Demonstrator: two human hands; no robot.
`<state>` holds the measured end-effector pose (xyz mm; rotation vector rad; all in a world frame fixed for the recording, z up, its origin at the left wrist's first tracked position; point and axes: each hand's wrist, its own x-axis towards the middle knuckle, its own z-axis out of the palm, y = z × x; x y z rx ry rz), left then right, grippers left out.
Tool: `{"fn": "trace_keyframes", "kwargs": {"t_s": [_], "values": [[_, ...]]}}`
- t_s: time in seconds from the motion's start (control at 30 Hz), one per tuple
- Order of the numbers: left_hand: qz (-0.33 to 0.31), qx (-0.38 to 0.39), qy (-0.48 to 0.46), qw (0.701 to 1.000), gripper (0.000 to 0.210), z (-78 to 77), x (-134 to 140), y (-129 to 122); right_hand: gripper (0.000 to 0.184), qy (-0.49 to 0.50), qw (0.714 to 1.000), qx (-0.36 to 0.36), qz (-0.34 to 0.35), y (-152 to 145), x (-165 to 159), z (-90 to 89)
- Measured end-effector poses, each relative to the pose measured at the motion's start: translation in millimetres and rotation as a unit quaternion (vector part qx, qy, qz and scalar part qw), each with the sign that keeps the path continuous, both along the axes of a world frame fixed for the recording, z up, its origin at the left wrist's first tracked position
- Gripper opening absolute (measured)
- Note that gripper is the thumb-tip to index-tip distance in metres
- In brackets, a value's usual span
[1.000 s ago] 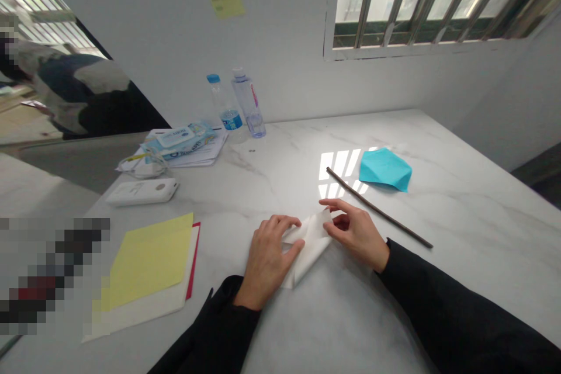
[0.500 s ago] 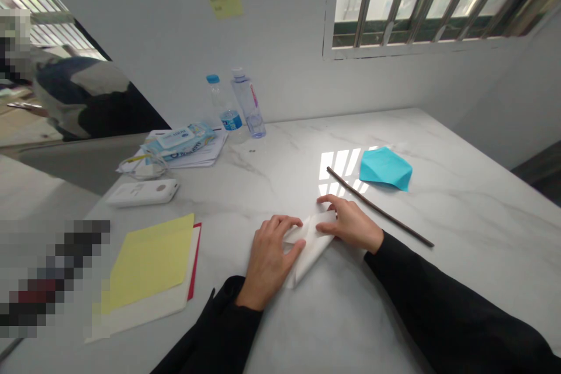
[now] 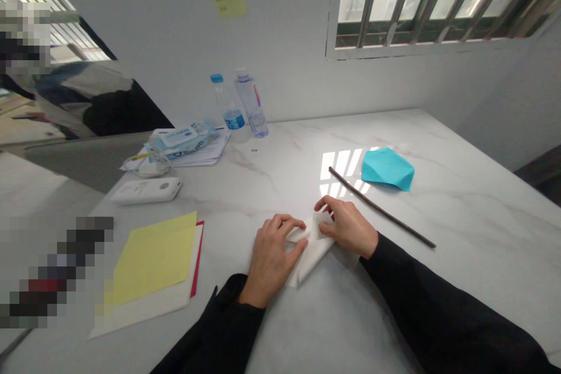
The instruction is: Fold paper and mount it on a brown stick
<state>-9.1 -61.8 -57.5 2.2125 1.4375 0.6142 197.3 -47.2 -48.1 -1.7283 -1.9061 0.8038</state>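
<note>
A folded piece of white paper (image 3: 310, 250) lies on the marble-patterned table between my hands. My left hand (image 3: 272, 254) is on its left part, thumb and index finger curved over the folds and holding it against the table. At the upper right end, my right hand (image 3: 348, 223) grips the paper's corner between thumb and fingers; the fingertips beneath are partly hidden. Just beyond my right hand lies a thin dark brown stick (image 3: 381, 206). Further back is a folded turquoise paper piece (image 3: 388, 169).
Yellow sheets (image 3: 155, 260) lie over white and red paper at left. Behind them are a white power bank (image 3: 146, 191), a cable, a wipes pack (image 3: 188, 139) on papers, and two plastic bottles (image 3: 252, 105) by the wall. Another person (image 3: 92, 93) sits at far left.
My right hand has shifted slightly left, lifting and bending the paper's upper right corner inward. My left hand keeps its place on the paper. The view has moved slightly.
</note>
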Motion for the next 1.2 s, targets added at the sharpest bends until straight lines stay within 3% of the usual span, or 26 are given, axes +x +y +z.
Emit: {"fn": "trace_keyframes", "kwargs": {"t_s": [0.13, 0.3, 0.5, 0.6, 0.73, 1.0, 1.2], "values": [[0.003, 0.002, 0.004, 1.0, 0.02, -0.5, 0.2, 0.8, 0.041, 0.037, 0.999, 0.025, 0.007, -4.4, 0.2, -2.8], [0.0, 0.002, 0.003, 1.0, 0.023, -0.6, 0.2, 0.4, 0.042, 0.154, 0.988, -0.001, 0.007, -10.2, 5.8, -7.0], [0.002, 0.01, 0.01, 1.0, 0.024, -3.1, -0.1, -0.4, 0.047, 0.072, 0.997, -0.018, -0.028, -4.5, 12.8, -8.2], [0.0, 0.016, 0.006, 1.0, 0.038, -4.6, -0.7, -1.0, 0.051, 0.057, 0.997, -0.037, -0.023, -0.6, 10.1, -3.8], [0.0, 0.024, -0.003, 1.0, 0.057, -4.7, -1.5, -2.5, 0.061, 0.072, 0.996, -0.043, -0.024, 2.8, 8.6, 2.6], [-0.001, 0.026, -0.007, 1.0, 0.062, -3.2, -1.5, -2.6, 0.062, 0.123, 0.992, -0.031, -0.028, 19.0, 7.3, -2.5], [0.005, 0.017, 0.0, 1.0, 0.074, -3.7, -1.9, -4.2, 0.076, 0.138, 0.989, -0.049, 0.005, 19.8, 6.9, -5.3]]}}
